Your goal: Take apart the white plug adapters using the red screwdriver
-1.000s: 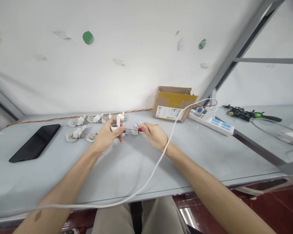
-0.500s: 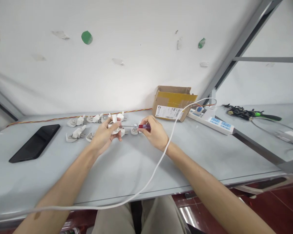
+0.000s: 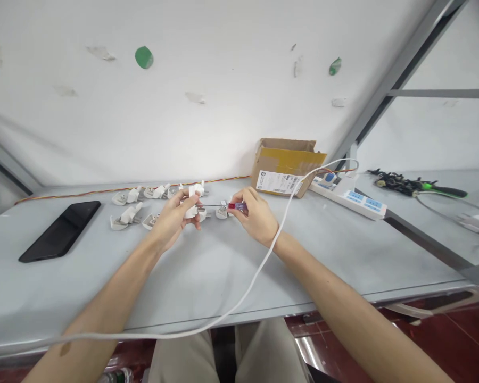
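My left hand [image 3: 174, 215] is closed around a white plug [image 3: 191, 205], holding it above the table with the thumb on top. In my right hand [image 3: 257, 215] is a screwdriver [image 3: 236, 206] with a red and clear handle, gripped between thumb and fingers. Its thin shaft points left, and the tip meets the plug's right side; the exact contact is too small to make out. Several more white plugs, such as one at the left [image 3: 125, 218], lie opened on the table behind and beside my left hand. Another opened plug [image 3: 221, 211] sits below the shaft.
A black phone [image 3: 59, 231] lies at the left. At the back stands an open cardboard box [image 3: 283, 167], with a white power strip [image 3: 351, 199] to its right. A white cable [image 3: 259, 271] hangs across the view over my right forearm. Black-and-green tools [image 3: 419, 186] lie far right.
The view has shifted slightly. Both hands keep their hold on the plug and the screwdriver, and the screwdriver stays level against the plug.
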Demonstrator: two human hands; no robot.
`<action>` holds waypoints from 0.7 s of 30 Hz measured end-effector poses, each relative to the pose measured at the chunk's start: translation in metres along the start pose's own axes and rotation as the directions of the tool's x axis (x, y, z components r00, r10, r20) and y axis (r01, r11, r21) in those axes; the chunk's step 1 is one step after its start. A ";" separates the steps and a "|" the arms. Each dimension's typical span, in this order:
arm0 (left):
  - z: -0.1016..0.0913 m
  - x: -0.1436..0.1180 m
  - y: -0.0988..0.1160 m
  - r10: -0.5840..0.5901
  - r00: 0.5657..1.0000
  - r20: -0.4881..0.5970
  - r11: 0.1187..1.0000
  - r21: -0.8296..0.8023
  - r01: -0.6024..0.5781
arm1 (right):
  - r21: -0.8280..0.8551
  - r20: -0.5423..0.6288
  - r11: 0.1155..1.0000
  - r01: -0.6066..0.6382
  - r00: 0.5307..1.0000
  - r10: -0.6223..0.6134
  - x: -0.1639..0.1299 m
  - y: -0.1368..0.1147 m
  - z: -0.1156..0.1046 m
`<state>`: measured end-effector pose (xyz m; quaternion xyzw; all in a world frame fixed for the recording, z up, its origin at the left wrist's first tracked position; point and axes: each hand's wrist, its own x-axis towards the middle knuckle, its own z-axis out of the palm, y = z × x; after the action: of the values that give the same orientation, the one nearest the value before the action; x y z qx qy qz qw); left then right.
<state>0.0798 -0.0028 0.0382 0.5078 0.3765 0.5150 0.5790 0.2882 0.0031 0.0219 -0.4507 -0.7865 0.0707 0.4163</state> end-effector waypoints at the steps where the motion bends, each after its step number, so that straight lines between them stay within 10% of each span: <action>1: 0.000 0.000 0.000 0.004 1.000 0.000 1.000 0.022 -0.004 | -0.006 0.007 1.000 0.006 1.000 -0.006 0.000 0.001 0.000; 21: -0.001 0.000 -0.010 0.120 0.993 0.000 0.933 0.342 -0.113 | -0.084 0.172 0.996 -0.011 0.985 0.026 -0.004 -0.006 0.001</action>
<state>0.0807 -0.0021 0.0287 0.6164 0.4352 0.4804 0.4471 0.2845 -0.0028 0.0220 -0.4671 -0.8176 0.0806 0.3268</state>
